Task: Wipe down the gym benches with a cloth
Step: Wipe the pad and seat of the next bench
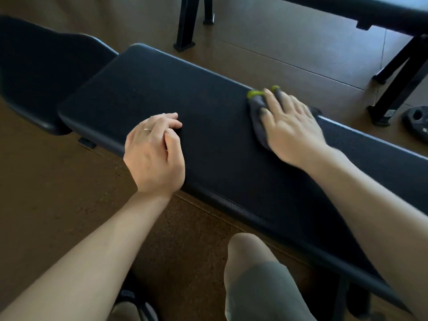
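No containers show. The grey cloth (259, 114) with a green edge lies flat under the right hand (290, 126), whose straight, spread fingers press it onto the black bench pad (208, 140) near its far edge. The left hand (154, 149) rests on the pad beside it, fingers loosely curled, holding nothing. Beyond the hands: brown floor (278, 54), black frame legs (186, 24), a weight plate (415, 122)

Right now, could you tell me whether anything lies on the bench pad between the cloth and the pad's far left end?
Only the left hand, resting with curled fingers near the pad's front edge. The right hand presses the cloth flat; the remaining strip looks bare.
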`<state>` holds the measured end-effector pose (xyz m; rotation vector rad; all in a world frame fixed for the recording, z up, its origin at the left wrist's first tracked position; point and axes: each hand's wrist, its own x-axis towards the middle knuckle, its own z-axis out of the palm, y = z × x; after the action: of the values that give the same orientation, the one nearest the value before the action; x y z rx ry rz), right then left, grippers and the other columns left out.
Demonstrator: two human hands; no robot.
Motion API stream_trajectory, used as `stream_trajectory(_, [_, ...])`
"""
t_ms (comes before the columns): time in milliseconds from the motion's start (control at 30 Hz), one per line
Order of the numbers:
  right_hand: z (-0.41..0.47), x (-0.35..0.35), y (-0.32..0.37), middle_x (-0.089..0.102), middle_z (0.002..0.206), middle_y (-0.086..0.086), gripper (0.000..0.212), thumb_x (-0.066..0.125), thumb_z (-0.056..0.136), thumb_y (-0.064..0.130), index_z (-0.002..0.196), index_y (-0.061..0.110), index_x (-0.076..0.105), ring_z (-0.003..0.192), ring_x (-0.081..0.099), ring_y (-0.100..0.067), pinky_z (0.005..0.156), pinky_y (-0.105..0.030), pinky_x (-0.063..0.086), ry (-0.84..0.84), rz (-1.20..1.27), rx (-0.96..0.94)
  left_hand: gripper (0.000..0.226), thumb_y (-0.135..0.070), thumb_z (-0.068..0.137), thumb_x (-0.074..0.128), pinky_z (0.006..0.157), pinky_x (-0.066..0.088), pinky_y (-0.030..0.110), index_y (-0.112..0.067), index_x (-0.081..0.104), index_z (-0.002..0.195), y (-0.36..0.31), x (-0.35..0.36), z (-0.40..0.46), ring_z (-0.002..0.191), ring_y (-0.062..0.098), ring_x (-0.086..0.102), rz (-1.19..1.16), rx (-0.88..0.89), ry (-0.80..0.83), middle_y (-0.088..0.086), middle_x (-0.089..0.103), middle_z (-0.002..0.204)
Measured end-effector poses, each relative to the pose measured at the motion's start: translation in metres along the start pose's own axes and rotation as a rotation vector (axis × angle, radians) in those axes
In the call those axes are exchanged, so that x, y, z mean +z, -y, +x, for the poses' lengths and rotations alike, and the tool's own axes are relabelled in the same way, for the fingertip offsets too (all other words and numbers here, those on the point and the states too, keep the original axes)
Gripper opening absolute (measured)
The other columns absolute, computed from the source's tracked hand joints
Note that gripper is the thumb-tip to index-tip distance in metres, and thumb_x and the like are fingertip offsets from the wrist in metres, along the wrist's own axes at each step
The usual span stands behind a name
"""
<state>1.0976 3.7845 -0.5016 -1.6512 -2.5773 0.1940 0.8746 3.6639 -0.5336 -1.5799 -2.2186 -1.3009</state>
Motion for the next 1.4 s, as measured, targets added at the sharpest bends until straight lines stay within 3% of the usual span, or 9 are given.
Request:
stream_trajectory(167, [-0.025, -0.001, -0.012, 0.011, 0.171, -0.010, 0.065, 0.012, 0.107, 0.047, 0.164, 0.015, 0.012, 0.157, 0.009, -0.026, 0.127, -0.038, 0.004, 0.075, 0.000, 0.128, 0.042, -0.017, 0.095, 0.033, 0.106, 0.044, 0.042, -0.015, 0.074, 0.100, 0.000, 0.001, -0.001, 0.117, 0.017, 0.065, 0.020, 0.028, -0.003, -0.006, 0.074, 0.120])
stream_trajectory(367, [0.065, 0.001, 0.020, 0.031, 0.162, -0.015, 0.060, 0.017, 0.109, 0.043, 0.161, 0.012, 0.019, 0.145, 0.037, -0.035, 0.115, -0.045, 0.027, 0.131, 0.076, 0.120, 0.037, -0.015, 0.091, 0.036, 0.110, 0.040, 0.040, -0.016, 0.071, 0.100, -0.003, -0.001, -0.002, 0.120, 0.016, 0.063, 0.054, 0.008, 0.032, -0.008, 0.072, 0.123])
stream_trajectory(567, [-0.039, 0.005, 0.030, -0.006, 0.172, -0.008, 0.065, 0.006, 0.107, 0.048, 0.164, 0.017, -0.002, 0.159, -0.008, -0.024, 0.127, -0.036, -0.007, 0.114, 0.018, -0.162, 0.036, -0.017, 0.090, 0.036, 0.110, 0.039, 0.043, -0.016, 0.070, 0.101, -0.005, -0.001, -0.002, 0.120, 0.017, 0.062, 0.076, -0.004, 0.050, -0.008, 0.071, 0.125])
stream_trajectory(700, [-0.042, 0.005, 0.028, -0.008, 0.172, -0.005, 0.068, 0.001, 0.104, 0.053, 0.164, 0.021, -0.003, 0.158, -0.010, -0.021, 0.128, -0.039, -0.004, 0.134, -0.012, -0.282, 0.033, -0.016, 0.090, 0.038, 0.109, 0.040, 0.044, -0.016, 0.069, 0.102, -0.005, -0.004, -0.002, 0.120, 0.018, 0.062, 0.099, 0.024, 0.075, -0.007, 0.070, 0.126])
stream_trajectory(900, [0.043, 0.009, 0.074, -0.008, 0.172, -0.009, 0.063, 0.013, 0.110, 0.044, 0.164, 0.015, -0.001, 0.158, -0.009, -0.025, 0.128, -0.041, -0.005, 0.147, 0.051, -0.104, 0.032, -0.020, 0.091, 0.037, 0.109, 0.036, 0.037, -0.020, 0.066, 0.104, -0.006, -0.005, 0.000, 0.121, 0.017, 0.059, 0.150, -0.009, 0.140, -0.008, 0.067, 0.128])
stream_trajectory(1100, [-0.075, 0.008, 0.084, -0.016, 0.170, -0.001, 0.067, -0.003, 0.103, 0.055, 0.162, 0.025, -0.010, 0.156, -0.020, -0.018, 0.126, -0.036, -0.011, 0.137, 0.044, -0.257, 0.029, -0.024, 0.097, 0.036, 0.107, 0.036, 0.038, -0.017, 0.062, 0.109, -0.004, -0.012, 0.005, 0.122, 0.020, 0.055, 0.143, 0.081, 0.256, -0.003, 0.064, 0.126])
stream_trajectory(1167, [-0.106, 0.008, 0.081, -0.026, 0.166, 0.006, 0.066, -0.011, 0.098, 0.059, 0.157, 0.031, -0.020, 0.151, -0.031, -0.012, 0.123, -0.033, -0.017, 0.191, 0.006, -0.276, 0.034, -0.026, 0.098, 0.032, 0.098, 0.042, 0.040, -0.013, 0.062, 0.106, 0.012, -0.028, 0.023, 0.112, 0.024, 0.058, 0.124, 0.199, 0.352, 0.003, 0.065, 0.119])
stream_trajectory(1233, [-0.111, 0.011, 0.081, -0.028, 0.165, 0.007, 0.067, -0.009, 0.099, 0.060, 0.159, 0.030, -0.021, 0.151, -0.031, -0.011, 0.127, -0.036, -0.010, 0.190, -0.038, -0.262, 0.035, -0.026, 0.097, 0.033, 0.086, 0.045, 0.045, -0.008, 0.064, 0.100, 0.050, -0.045, 0.056, 0.097, 0.032, 0.060, 0.202, 0.276, 0.350, 0.010, 0.066, 0.109])
stream_trajectory(1400, [-0.061, 0.020, 0.147, -0.015, 0.170, 0.001, 0.067, 0.001, 0.105, 0.057, 0.164, 0.025, -0.008, 0.156, -0.019, -0.016, 0.129, -0.039, -0.002, 0.123, -0.015, -0.275, 0.025, -0.025, 0.103, 0.040, 0.100, 0.037, 0.053, -0.009, 0.055, 0.114, 0.133, -0.058, 0.126, 0.119, 0.044, 0.046, 0.307, -0.056, 0.310, 0.019, 0.050, 0.132])
